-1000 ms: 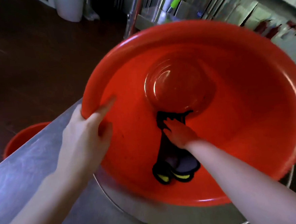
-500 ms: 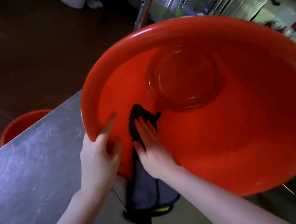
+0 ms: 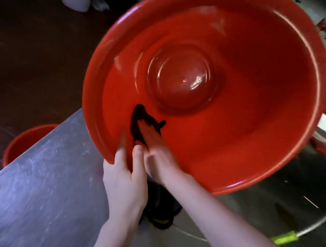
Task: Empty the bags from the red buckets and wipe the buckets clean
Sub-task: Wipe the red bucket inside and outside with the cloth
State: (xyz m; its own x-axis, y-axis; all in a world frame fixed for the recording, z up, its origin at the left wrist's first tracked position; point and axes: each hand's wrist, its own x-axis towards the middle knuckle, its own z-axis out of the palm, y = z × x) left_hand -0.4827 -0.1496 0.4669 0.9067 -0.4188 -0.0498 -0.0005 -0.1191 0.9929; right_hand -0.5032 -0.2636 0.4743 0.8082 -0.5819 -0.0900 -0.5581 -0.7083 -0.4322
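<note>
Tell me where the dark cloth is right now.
In the head view, the dark cloth lies on the lower-left inner wall of the tilted red bucket, pressed under the right hand, beside the left hand gripping the rim.

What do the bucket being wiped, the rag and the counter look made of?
Red bucket: likely moulded plastic, glossy, with bright highlights on its base.
Cloth: dark soft fabric, crumpled under the right hand.
Counter: probably stainless steel, dull sheen with fine scratches.
</note>
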